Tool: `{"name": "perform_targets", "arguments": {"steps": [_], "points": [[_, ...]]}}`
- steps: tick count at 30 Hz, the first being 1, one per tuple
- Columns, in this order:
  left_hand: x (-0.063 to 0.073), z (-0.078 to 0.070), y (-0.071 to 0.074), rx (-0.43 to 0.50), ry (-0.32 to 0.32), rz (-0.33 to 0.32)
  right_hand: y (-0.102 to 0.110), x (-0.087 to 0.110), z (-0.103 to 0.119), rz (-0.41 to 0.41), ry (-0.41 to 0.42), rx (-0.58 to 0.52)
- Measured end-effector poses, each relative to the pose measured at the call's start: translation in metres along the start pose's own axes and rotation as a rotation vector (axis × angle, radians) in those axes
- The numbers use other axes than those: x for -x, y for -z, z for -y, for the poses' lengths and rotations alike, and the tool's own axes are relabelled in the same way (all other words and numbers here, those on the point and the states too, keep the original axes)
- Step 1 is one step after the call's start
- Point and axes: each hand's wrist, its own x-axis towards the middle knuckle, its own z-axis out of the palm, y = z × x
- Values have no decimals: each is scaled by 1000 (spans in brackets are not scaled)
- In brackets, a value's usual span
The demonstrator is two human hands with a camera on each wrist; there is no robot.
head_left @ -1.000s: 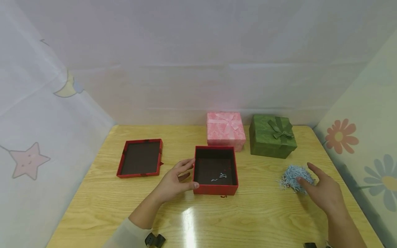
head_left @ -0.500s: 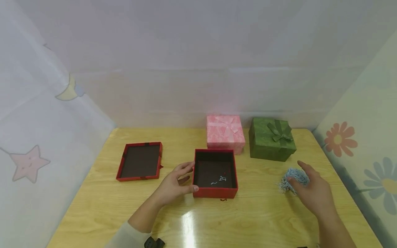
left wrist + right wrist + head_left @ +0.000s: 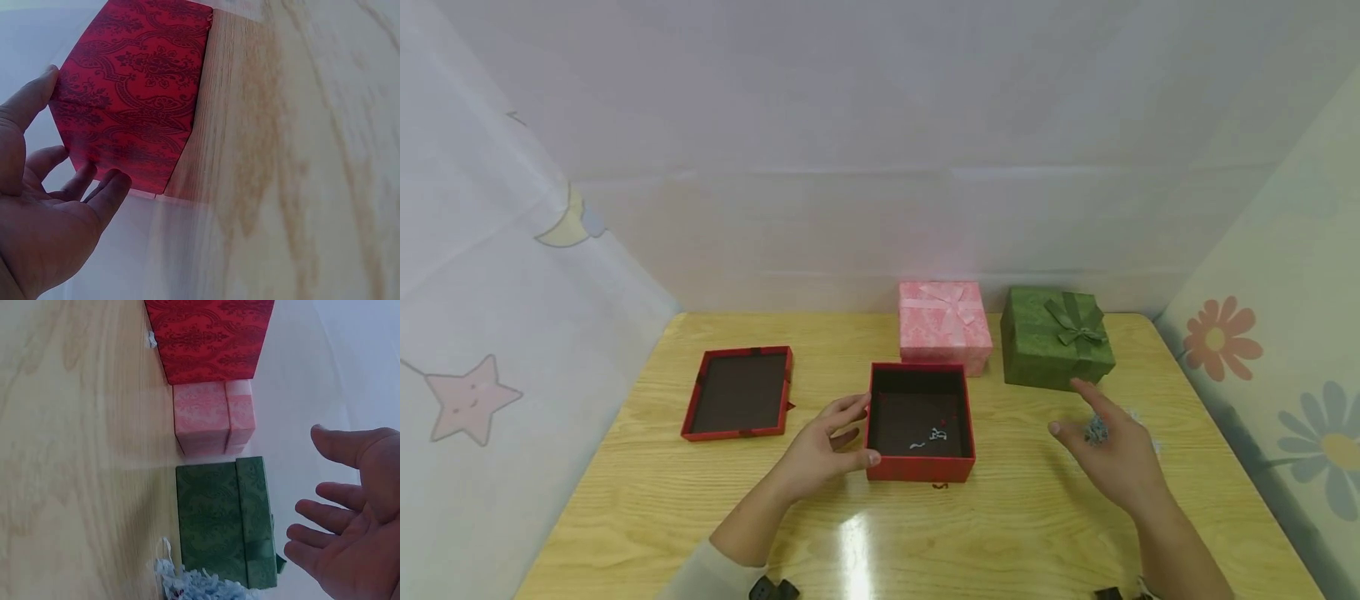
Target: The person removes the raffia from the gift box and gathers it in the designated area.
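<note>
1. Right hand (image 3: 1116,458): fingers extended, gripping nothing; position right of the red box (image 3: 921,469).
2. Left hand (image 3: 820,454): fingers relaxed, resting against the red box's left side.
3. Change: right hand has shifted left, toward the red box. Judgement: blue shred (image 3: 206,586), right of the red box, remains unlifted.
4. Clearance: open table (image 3: 1015,467) right of the red box; pink box (image 3: 945,321) crowds its rear edge.
</note>
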Motion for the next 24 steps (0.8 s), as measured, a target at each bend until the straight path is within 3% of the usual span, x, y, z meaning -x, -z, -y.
{"name": "perform_targets", "arguments": {"steps": [7,24], "points": [[0,0,0,-5,3,2,-18,-4,6,12,131,-34],[-1,1,-1,5,18,-5,-62,-12,27,242,253,-256]]}}
